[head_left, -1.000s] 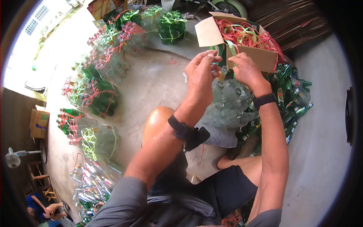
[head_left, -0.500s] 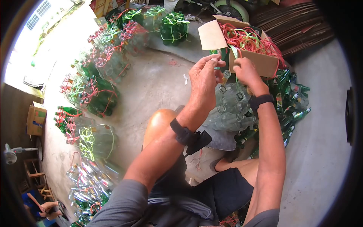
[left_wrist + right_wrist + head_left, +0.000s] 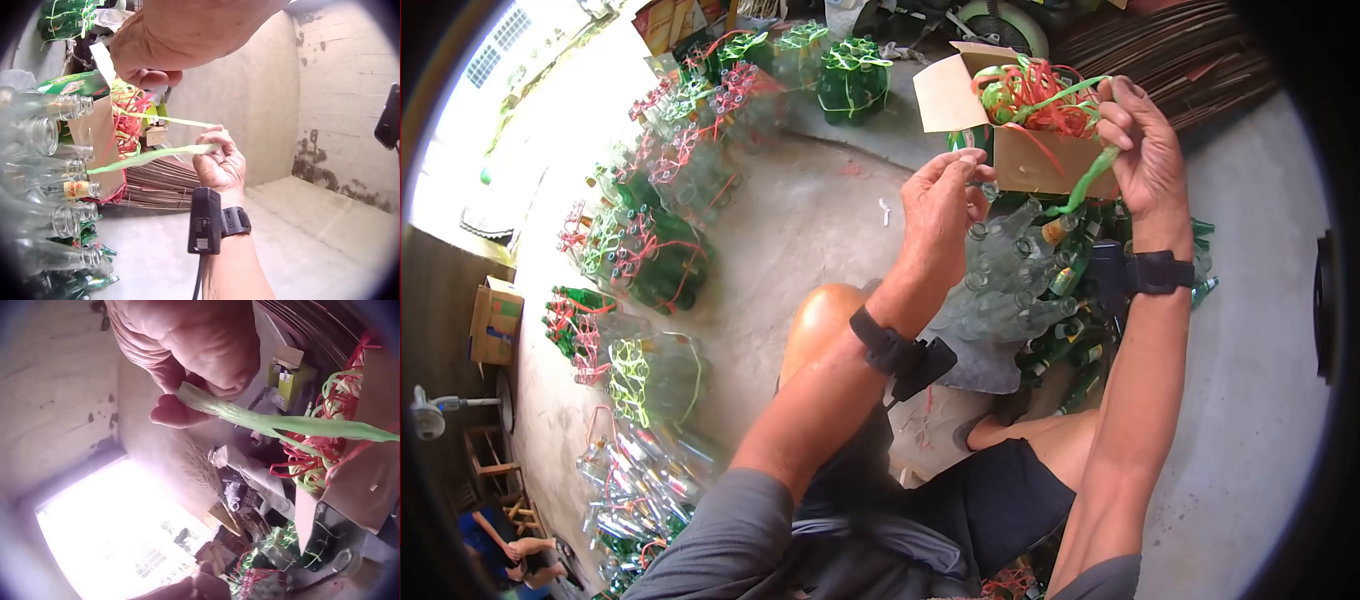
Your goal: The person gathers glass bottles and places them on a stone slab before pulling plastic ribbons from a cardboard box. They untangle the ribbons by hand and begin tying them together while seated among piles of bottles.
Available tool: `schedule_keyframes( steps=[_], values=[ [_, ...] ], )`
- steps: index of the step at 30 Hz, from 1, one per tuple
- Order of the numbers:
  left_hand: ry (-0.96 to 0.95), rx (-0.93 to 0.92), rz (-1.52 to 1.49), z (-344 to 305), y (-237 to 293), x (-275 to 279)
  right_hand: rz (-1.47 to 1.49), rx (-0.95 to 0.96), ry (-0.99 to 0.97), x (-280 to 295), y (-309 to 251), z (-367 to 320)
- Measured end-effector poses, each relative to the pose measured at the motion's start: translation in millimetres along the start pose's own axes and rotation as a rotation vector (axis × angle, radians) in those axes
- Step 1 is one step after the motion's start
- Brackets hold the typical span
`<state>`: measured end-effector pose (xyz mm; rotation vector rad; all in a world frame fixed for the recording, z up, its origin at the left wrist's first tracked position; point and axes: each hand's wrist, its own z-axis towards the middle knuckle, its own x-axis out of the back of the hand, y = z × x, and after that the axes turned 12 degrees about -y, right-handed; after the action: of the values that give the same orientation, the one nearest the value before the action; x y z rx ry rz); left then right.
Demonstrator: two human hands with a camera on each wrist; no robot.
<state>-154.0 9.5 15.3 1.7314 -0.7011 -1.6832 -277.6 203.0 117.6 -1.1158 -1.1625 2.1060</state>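
In the head view my right hand (image 3: 1150, 150) pinches a green plastic strap (image 3: 1090, 178) beside the carton. One length of the strap runs down to the clear bottles (image 3: 1000, 255), another back over the carton's tangle. From the left wrist view, both lengths stretch from the right hand (image 3: 220, 164). The strap (image 3: 250, 419) lies between thumb and fingers in the right wrist view. My left hand (image 3: 937, 215) hovers above the bottles, thumb against the forefinger and the other fingers curled, with nothing visible in its grip.
The open carton (image 3: 1040, 165) holds red and green straps (image 3: 1050, 95). Green bottles (image 3: 1090, 350) lie by the clear ones. Strapped bottle bundles (image 3: 655, 255) line the left side of the floor. A bundle of thin strips (image 3: 1170, 60) lies behind the carton.
My right hand has risen and moved right, drawing out the green strap from beside the carton. The left hand has stayed nearly in place.
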Motion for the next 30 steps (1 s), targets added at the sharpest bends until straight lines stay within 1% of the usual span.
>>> schedule_keyframes(
  steps=[1,3,5,9,12,14,15,16,18,19,21,22,24,25,27,29,30],
  values=[
    [-0.003,-0.001,0.000,0,1,-2,0.099,-0.003,-0.033,-1,-8,-1],
    [-0.046,0.020,-0.011,-2,2,-7,0.088,0.017,-0.009,-5,-15,-5],
    [-0.049,0.034,0.002,-1,-1,-10,-0.139,0.014,0.051,-9,-18,-9],
    [-0.033,0.051,0.044,5,-10,-9,-0.125,0.039,0.014,-9,-26,-14],
    [-0.035,0.024,0.101,8,-12,-10,-0.138,0.052,0.045,-9,-33,-19],
    [-0.004,0.016,0.143,10,-12,-13,-0.249,0.125,0.019,-14,-38,-21],
    [0.030,0.005,0.186,11,-12,-14,-0.250,0.129,0.018,-17,-40,-22],
    [0.028,0.002,0.190,14,-11,-15,-0.298,0.094,0.013,-20,-40,-25],
    [0.106,-0.112,0.385,19,-10,-16,-0.382,0.055,0.038,-25,-39,-28],
    [0.103,-0.116,0.386,21,-9,-19,-0.382,0.060,0.038,-29,-42,-33],
    [0.048,-0.231,0.616,26,-7,-23,-0.458,0.061,-0.035,-40,-48,-43],
    [0.046,-0.228,0.619,31,-9,-22,-0.455,0.061,-0.032,-38,-49,-44],
    [0.019,-0.347,0.845,48,-17,-15,-0.506,0.028,-0.110,-34,-50,-46],
    [0.019,-0.352,0.846,57,-21,-13,-0.506,0.032,-0.113,-41,-51,-49],
    [0.006,-0.466,1.057,71,-31,-9,-0.533,-0.013,-0.088,-57,-52,-63],
    [-0.025,-0.462,1.047,78,-40,-3,-0.516,-0.020,-0.094,-62,-49,-74],
    [-0.050,-0.465,1.034,82,-42,0,-0.521,-0.038,-0.134,-68,-50,-83]
  ],
)
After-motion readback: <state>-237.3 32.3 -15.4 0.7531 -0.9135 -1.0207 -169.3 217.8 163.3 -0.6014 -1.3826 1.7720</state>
